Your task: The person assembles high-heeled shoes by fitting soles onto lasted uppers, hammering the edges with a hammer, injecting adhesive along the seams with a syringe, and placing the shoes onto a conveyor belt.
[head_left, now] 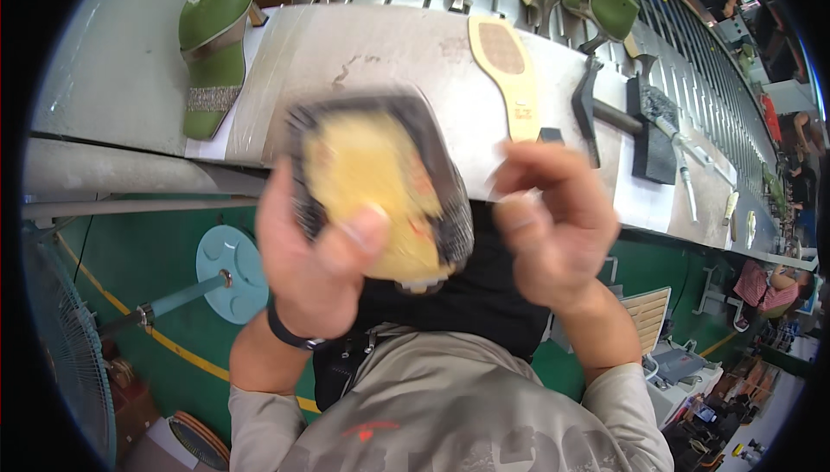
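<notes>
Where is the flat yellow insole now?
In the head view, the insole lies upper right of centre, beyond the right hand, left of the black hammer.

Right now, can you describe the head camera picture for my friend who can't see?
A person's left hand holds a blurred, dark-rimmed thing with a yellow middle, thumb on the yellow. The right hand, fingers curled, is raised beside it. Beyond, on a pale workbench, lie a yellow insole and, at left, a green shoe.

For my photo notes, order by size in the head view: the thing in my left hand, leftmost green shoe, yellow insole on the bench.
1. Thing in your left hand, perhaps through nearness
2. Leftmost green shoe
3. Yellow insole
</notes>
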`<state>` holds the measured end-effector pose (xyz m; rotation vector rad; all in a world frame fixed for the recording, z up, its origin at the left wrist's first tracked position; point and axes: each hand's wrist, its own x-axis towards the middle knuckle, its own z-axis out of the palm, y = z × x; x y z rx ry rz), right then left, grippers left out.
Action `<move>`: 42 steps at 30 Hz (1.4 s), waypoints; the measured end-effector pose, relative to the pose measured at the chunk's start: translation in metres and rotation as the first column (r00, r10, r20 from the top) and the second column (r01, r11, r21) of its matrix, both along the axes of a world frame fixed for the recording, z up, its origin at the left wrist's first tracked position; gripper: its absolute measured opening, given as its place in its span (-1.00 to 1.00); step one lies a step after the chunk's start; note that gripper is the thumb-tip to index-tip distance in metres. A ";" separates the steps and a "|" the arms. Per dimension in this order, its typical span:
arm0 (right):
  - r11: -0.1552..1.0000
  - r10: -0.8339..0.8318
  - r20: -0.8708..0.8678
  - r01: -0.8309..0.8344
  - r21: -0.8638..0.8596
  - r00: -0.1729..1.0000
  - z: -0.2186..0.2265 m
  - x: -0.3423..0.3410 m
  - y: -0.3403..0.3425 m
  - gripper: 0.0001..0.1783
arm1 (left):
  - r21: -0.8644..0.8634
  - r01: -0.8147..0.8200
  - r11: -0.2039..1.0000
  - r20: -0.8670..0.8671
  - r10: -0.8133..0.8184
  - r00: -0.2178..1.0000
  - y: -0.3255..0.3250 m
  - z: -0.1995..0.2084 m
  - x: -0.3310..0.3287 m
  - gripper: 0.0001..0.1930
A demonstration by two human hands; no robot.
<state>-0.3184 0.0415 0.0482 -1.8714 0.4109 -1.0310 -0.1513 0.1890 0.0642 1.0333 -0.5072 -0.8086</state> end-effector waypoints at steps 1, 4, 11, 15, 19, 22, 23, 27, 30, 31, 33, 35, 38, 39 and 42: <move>0.990 -0.104 0.082 0.111 -0.086 0.991 0.000 -0.003 -0.013 -0.66 | -0.126 -0.002 0.992 -0.007 0.001 1.000 -0.012 0.005 0.010 -0.48; 0.950 -0.311 0.250 0.303 0.071 0.917 0.004 0.004 -0.041 -0.63 | -0.324 0.064 0.944 0.220 0.009 0.975 -0.048 -0.006 0.044 -0.57; 0.866 -0.111 -0.190 0.188 0.463 0.976 -0.062 0.008 -0.064 -0.74 | -0.345 0.108 0.932 0.076 -0.087 0.993 -0.090 -0.008 0.059 -0.45; 0.905 -0.278 -0.249 0.340 0.257 0.928 -0.056 0.013 -0.058 -0.82 | -0.299 0.076 0.951 0.066 -0.059 0.996 -0.088 0.000 0.062 -0.43; 0.930 -0.366 -0.276 0.336 -0.151 0.889 -0.072 -0.025 -0.046 -0.83 | -0.279 0.067 0.958 0.082 -0.045 0.996 -0.087 0.010 0.068 -0.53; 0.821 -0.228 -0.043 0.216 0.529 0.973 -0.073 -0.069 0.002 -0.78 | -0.312 0.101 0.945 0.049 -0.090 0.995 -0.085 0.028 0.085 -0.61; 0.726 -0.209 0.104 0.083 0.682 0.972 -0.063 -0.081 0.018 -0.69 | -0.287 0.171 0.942 0.049 -0.164 0.985 -0.088 0.034 0.085 -0.61; 0.382 -0.176 0.114 -0.039 0.923 0.978 -0.055 -0.111 0.058 -0.25 | -0.280 0.287 0.916 0.029 -0.291 0.956 -0.096 0.037 0.081 -0.58; 0.354 0.062 -0.115 0.086 0.931 0.991 -0.067 -0.099 0.050 -0.53 | -0.306 0.287 0.907 0.010 -0.299 0.954 -0.097 0.039 0.068 -0.57; 0.356 -0.035 -0.024 0.035 0.934 0.999 -0.060 -0.096 0.050 -0.69 | -0.307 0.312 0.899 0.043 -0.315 0.948 -0.097 0.036 0.065 -0.57; 0.481 -0.135 0.118 -0.039 0.876 0.984 -0.045 -0.087 0.043 -0.63 | -0.242 0.345 0.907 0.111 -0.327 0.938 -0.096 0.034 0.058 -0.54; 0.611 -0.066 0.247 -0.157 0.776 0.967 -0.038 -0.083 0.036 -0.53 | -0.264 0.366 0.893 0.143 -0.339 0.930 -0.094 0.036 0.052 -0.55; 0.716 0.163 0.234 -0.278 0.640 0.958 0.015 -0.049 0.039 -0.70 | -0.296 0.414 0.861 0.201 -0.368 0.908 -0.092 0.034 0.039 -0.60; 0.713 0.165 0.234 -0.280 0.643 0.958 0.029 -0.039 0.035 -0.70 | -0.257 0.430 0.865 0.231 -0.377 0.897 -0.086 0.037 0.035 -0.62; 0.760 0.344 0.096 -0.337 0.556 0.934 0.051 -0.019 0.028 -0.72 | -0.241 0.454 0.858 0.297 -0.380 0.876 -0.079 0.036 0.025 -0.68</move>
